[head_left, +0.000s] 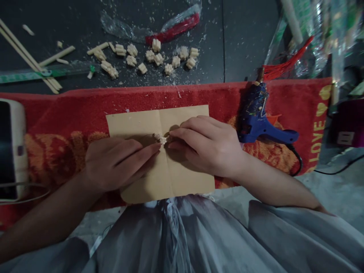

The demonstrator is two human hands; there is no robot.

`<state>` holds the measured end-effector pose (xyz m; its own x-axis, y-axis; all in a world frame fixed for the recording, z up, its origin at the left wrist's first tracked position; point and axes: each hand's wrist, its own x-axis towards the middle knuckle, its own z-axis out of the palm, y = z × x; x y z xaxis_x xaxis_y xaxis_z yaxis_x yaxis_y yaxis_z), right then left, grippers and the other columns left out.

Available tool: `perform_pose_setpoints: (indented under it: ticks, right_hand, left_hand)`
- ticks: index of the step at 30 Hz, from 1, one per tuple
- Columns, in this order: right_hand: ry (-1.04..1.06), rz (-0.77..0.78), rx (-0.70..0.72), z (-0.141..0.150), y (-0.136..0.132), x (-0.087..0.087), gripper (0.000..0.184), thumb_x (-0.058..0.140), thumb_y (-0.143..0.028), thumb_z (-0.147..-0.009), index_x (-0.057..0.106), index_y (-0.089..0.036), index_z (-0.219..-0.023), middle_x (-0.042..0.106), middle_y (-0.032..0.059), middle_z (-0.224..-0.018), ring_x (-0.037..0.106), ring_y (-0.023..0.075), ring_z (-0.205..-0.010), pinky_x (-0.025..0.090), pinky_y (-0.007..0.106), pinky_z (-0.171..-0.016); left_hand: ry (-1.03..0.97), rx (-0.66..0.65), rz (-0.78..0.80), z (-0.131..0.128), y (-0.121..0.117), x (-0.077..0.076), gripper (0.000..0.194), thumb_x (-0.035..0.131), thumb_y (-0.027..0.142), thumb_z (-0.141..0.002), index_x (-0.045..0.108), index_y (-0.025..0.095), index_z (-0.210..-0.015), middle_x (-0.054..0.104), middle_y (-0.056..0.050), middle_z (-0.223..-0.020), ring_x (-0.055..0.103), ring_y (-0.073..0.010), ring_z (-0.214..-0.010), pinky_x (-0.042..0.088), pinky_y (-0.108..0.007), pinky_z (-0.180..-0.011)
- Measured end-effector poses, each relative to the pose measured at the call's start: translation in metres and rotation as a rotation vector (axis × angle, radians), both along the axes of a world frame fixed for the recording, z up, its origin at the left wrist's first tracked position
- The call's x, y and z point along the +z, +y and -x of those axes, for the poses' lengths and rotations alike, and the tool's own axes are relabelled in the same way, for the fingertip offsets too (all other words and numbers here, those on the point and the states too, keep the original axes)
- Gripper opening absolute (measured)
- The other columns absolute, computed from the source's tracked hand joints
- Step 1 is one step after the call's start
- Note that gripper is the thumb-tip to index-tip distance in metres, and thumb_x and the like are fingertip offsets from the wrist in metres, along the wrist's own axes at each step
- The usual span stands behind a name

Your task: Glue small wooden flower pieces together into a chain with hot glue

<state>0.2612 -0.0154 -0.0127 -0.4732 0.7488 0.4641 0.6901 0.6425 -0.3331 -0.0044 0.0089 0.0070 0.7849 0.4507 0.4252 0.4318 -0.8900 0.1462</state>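
Note:
A small pale cluster [161, 138], apparently of short stick pieces, is between my hands over a creased tan sheet of paper [187, 113]. My left hand [116, 163] is closed, its fingertips against the cluster's left and lower side. From the right, my right hand [209, 144] pinches at the cluster's other edge with thumb and fingers together. The fingertips partly hide the cluster, and its exact make cannot be told. Similar bundles of short wooden sticks [158, 58] lie scattered on the dark table beyond the paper.
A red towel [85, 102] lies under the paper. On its right rests a blue glue gun [256, 117] with a cord. A phone-like device [19, 151] is at the left. Long sticks [25, 49], a red tassel in plastic [173, 30] and plastic packets [307, 38] lie farther back.

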Motion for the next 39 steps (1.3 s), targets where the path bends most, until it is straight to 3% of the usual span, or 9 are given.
perform_pose_setpoints:
  ticks: [6, 12, 19, 25, 28, 31, 34, 39]
  right_hand:
    - [0.009, 0.04, 0.023, -0.008, 0.002, 0.002, 0.024, 0.061, -0.023, -0.117, 0.082, -0.017, -0.106, 0.084, 0.0059, -0.097, 0.077, 0.0203, -0.088, 0.059, 0.034, -0.075]
    - [0.012, 0.06, 0.097, -0.016, 0.006, 0.003, 0.018, 0.068, -0.025, -0.113, 0.082, -0.014, -0.109, 0.083, 0.0071, -0.099, 0.077, 0.0216, -0.089, 0.06, 0.034, -0.076]
    - [-0.041, 0.088, 0.093, -0.018, 0.008, 0.001, 0.019, 0.067, -0.028, -0.112, 0.082, -0.017, -0.109, 0.081, 0.0077, -0.1, 0.072, 0.0226, -0.09, 0.055, 0.036, -0.078]
    - [-0.031, 0.083, 0.103, -0.018, 0.013, -0.001, 0.022, 0.065, -0.029, -0.112, 0.082, -0.015, -0.108, 0.08, 0.009, -0.1, 0.069, 0.0236, -0.089, 0.053, 0.038, -0.081]
    - [-0.029, 0.144, 0.11, -0.017, 0.014, -0.003, 0.02, 0.066, -0.029, -0.111, 0.082, -0.015, -0.109, 0.08, 0.0101, -0.102, 0.069, 0.0248, -0.092, 0.053, 0.039, -0.084]
    - [-0.022, 0.192, 0.114, -0.015, 0.015, -0.004, 0.02, 0.067, -0.028, -0.109, 0.082, -0.015, -0.109, 0.08, 0.011, -0.102, 0.069, 0.0254, -0.093, 0.052, 0.039, -0.085]
    - [-0.022, 0.202, 0.126, -0.014, 0.017, -0.006, 0.022, 0.065, -0.027, -0.109, 0.083, -0.015, -0.109, 0.08, 0.0114, -0.102, 0.069, 0.0249, -0.091, 0.05, 0.039, -0.084]
    - [-0.015, 0.202, 0.144, -0.012, 0.018, -0.007, 0.024, 0.061, -0.024, -0.11, 0.083, -0.014, -0.108, 0.08, 0.0118, -0.101, 0.067, 0.0241, -0.089, 0.047, 0.037, -0.081]
  left_hand:
    - [-0.023, 0.093, 0.023, -0.004, 0.002, 0.006, 0.019, 0.068, 0.026, -0.118, 0.071, 0.027, -0.099, 0.076, 0.009, -0.073, 0.07, -0.0106, -0.06, 0.045, -0.028, -0.057]
    - [-0.014, 0.159, 0.002, 0.0, 0.0, 0.002, 0.045, 0.065, 0.028, -0.116, 0.049, 0.026, -0.074, 0.057, 0.007, -0.06, 0.053, -0.011, -0.054, 0.036, -0.027, -0.053]
    - [-0.024, 0.17, 0.038, 0.002, 0.0, -0.001, 0.041, 0.063, 0.027, -0.113, 0.054, 0.025, -0.073, 0.058, 0.005, -0.064, 0.05, -0.0126, -0.056, 0.034, -0.026, -0.053]
    - [0.055, 0.189, 0.166, 0.006, -0.001, 0.005, 0.042, 0.058, 0.024, -0.107, 0.05, 0.024, -0.065, 0.049, 0.005, -0.059, 0.044, -0.0124, -0.054, 0.028, -0.027, -0.052]
    - [0.115, 0.283, 0.229, 0.005, -0.003, 0.008, 0.041, 0.054, 0.029, -0.102, 0.049, 0.024, -0.062, 0.047, 0.002, -0.059, 0.042, -0.0145, -0.053, 0.023, -0.031, -0.052]
    - [0.158, 0.394, 0.33, 0.0, -0.003, 0.007, 0.033, 0.054, 0.037, -0.102, 0.066, 0.025, -0.073, 0.046, 0.003, -0.06, 0.044, -0.0157, -0.055, 0.025, -0.032, -0.053]
    - [0.152, 0.427, 0.383, -0.005, -0.003, 0.005, 0.04, 0.052, 0.049, -0.11, 0.084, 0.026, -0.101, 0.057, 0.002, -0.065, 0.056, -0.0169, -0.063, 0.035, -0.031, -0.057]
    - [0.085, 0.404, 0.295, -0.006, -0.004, -0.004, 0.045, 0.052, 0.054, -0.12, 0.09, 0.029, -0.124, 0.074, -0.001, -0.079, 0.066, -0.0176, -0.068, 0.04, -0.033, -0.06]
